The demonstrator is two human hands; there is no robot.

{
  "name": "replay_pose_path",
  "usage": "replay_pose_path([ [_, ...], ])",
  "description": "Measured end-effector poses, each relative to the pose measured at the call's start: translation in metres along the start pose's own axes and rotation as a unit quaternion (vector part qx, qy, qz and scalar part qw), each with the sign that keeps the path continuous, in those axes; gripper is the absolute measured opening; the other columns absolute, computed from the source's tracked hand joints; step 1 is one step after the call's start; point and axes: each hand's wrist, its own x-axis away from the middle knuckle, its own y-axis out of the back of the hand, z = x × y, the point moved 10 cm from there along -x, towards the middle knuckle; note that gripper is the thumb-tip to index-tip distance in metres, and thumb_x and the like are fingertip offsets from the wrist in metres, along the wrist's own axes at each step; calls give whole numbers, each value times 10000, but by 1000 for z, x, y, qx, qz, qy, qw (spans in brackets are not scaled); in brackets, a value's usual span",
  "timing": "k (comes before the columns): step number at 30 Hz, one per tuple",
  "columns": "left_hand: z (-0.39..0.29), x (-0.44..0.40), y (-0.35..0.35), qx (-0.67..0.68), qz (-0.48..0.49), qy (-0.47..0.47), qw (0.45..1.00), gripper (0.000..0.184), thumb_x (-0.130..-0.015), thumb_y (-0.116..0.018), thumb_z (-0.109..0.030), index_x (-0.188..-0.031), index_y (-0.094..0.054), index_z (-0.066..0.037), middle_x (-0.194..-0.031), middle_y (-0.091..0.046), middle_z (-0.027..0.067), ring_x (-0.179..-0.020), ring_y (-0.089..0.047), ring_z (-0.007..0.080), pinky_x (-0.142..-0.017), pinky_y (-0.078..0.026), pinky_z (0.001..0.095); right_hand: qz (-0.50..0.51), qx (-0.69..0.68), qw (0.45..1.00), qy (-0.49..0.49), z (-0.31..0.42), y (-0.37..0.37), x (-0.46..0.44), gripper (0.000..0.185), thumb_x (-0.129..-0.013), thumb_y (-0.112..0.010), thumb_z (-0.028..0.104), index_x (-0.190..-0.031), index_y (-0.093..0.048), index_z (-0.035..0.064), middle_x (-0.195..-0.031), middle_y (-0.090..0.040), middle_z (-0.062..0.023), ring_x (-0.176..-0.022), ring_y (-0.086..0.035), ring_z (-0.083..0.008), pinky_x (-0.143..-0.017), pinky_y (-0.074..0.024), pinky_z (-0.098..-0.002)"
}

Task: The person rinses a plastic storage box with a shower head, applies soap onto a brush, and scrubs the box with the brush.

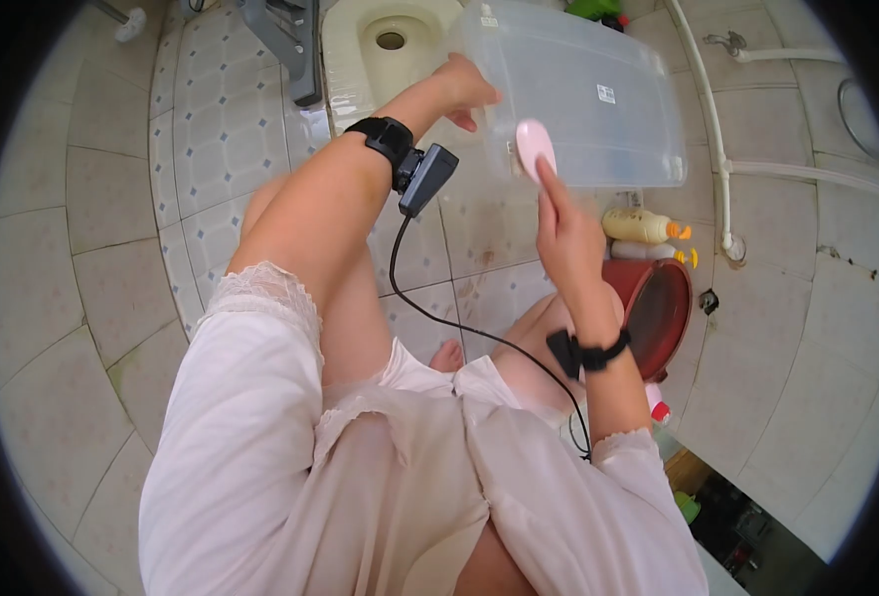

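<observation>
A large translucent plastic storage box is tipped up in front of me, a small label on its surface. My left hand grips the near left edge of this box, its fingers partly hidden behind the plastic. In my right hand is a pink brush with an oval back, pinched at its lower end. The brush is close to the box's near edge; whether its bristles touch the plastic I cannot tell.
A squat toilet lies beyond my left arm, beside a grey plastic frame. On the right are pump bottles, a reddish-brown bucket and a white wall pipe. A black cable runs between my wrists.
</observation>
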Motion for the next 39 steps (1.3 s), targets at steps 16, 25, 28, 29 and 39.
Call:
replay_pose_path([
  [16,1,-6,-5,10,14,-6,1000,863,-878,-780,-297,-1325,-270,236,-878,-677,259,-603,-725,284,-513,-624,350,65,19,996,-59,11,-6,35,517,-1002,-565,138,-1498,-506,271,-744,-680,-206,-625,-636,-443,-599,-496,-524],
  [25,-2,-4,-3,16,20,-16,1000,966,-882,-757,-290,-1381,-129,249,-910,-693,262,-588,-721,272,-522,-609,331,37,16,999,-27,11,-2,39,528,-994,-584,157,-1497,-507,299,-719,-665,-222,-609,-638,-431,-559,-486,-519],
  [28,-1,0,-8,8,16,-13,1000,853,-878,-779,-300,-1299,-275,244,-859,-676,263,-602,-723,294,-511,-618,349,49,62,996,-50,8,-9,16,513,-996,-583,160,-1486,-517,295,-702,-660,-217,-616,-641,-434,-573,-491,-519],
  [29,-2,-1,-5,10,11,-7,1000,855,-876,-783,-294,-1299,-272,245,-865,-674,270,-605,-723,300,-508,-619,354,35,64,996,-44,4,-15,-4,515,-992,-590,161,-1483,-522,298,-698,-661,-212,-615,-647,-427,-569,-494,-513],
  [39,6,-14,-9,29,2,-22,999,832,-874,-794,-292,-1292,-301,233,-866,-666,257,-602,-711,299,-499,-623,370,66,83,994,31,26,-8,5,510,-998,-593,196,-1480,-524,347,-706,-680,-165,-599,-657,-387,-550,-504,-484],
])
